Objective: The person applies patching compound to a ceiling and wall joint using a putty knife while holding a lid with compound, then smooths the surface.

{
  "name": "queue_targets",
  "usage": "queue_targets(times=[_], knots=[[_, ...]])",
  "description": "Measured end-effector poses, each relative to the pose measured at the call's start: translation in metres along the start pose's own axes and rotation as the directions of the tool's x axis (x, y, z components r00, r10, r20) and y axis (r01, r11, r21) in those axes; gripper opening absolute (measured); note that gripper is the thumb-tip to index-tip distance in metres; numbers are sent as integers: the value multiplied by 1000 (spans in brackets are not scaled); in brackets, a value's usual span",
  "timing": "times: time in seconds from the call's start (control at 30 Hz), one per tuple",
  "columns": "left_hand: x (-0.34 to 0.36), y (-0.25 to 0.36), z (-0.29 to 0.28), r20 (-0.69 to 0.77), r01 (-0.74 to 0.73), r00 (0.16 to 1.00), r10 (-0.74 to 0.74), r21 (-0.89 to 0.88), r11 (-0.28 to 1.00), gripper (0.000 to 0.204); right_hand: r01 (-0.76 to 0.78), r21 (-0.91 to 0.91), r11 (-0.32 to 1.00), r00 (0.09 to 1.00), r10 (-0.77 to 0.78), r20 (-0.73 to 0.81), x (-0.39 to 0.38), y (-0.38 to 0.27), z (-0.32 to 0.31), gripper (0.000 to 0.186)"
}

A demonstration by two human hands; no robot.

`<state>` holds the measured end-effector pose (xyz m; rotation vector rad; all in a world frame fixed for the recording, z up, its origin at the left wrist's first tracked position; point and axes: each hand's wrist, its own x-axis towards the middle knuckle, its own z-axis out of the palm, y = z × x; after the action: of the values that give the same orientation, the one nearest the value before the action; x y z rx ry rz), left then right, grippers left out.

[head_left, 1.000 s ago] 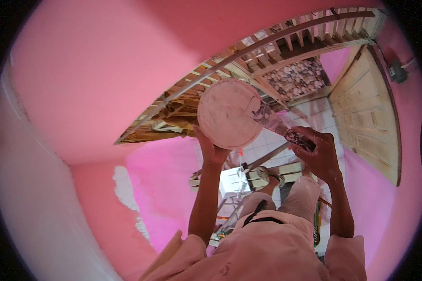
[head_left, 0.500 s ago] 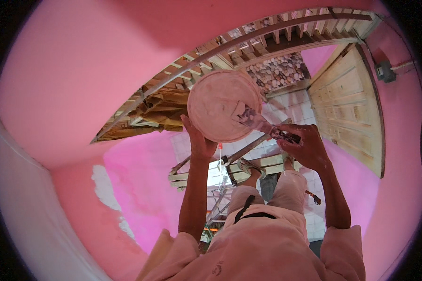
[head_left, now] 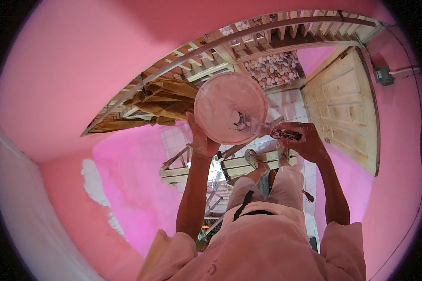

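Observation:
A round tub [head_left: 215, 99] with a smooth, pale pinkish paste in it is held up in front of me. My left hand [head_left: 202, 140] is closed on its near left side, with the thumb up along the rim and the other fingers hidden beneath. In my right hand [head_left: 305, 141], fingers wrap round the dark, smeared handle of a putty knife [head_left: 286, 134]. Its paste-streaked blade lies against the paste, right of the tub's middle, where a ridge shows. Dried splashes mark my right wrist.
Below me, my sandalled feet [head_left: 252, 159] stand on wooden planks [head_left: 239, 165] above a tiled floor [head_left: 290, 105]. A wooden railing [head_left: 290, 33] and brown cloth [head_left: 166, 98] lie beyond. A panelled door [head_left: 344, 107] stands right; a pink wall with white patches [head_left: 94, 182] is at left.
The tub and my left hand sit slightly farther right in the picture as the whole view shifts. The putty knife's blade stays on the paste, and both grips are unchanged.

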<state>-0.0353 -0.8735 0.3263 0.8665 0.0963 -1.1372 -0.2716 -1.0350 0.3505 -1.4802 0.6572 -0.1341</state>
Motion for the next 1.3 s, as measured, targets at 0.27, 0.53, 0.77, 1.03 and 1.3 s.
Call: queue_targets(times=[0.27,0.53,0.77,1.03,1.3], knots=[[-20,23,8,53,-127,991,123,81,989,79,51,-81,995,991,-61,-116,-21,-7,35,35],[-17,13,9,67,-93,994,87,96,991,80,34,-343,939,997,-56,-54,-23,-49,-2,36],[-16,4,16,84,-60,996,42,221,974,80,170,-692,701,977,-213,24,-13,-58,-33,28],[-25,4,14,88,24,995,-40,176,984,77,134,-722,679,983,3,185,14,-89,-44,29],[-30,-3,19,75,54,994,-74,244,968,77,247,-575,780,965,-147,216,12,-57,-55,31]])
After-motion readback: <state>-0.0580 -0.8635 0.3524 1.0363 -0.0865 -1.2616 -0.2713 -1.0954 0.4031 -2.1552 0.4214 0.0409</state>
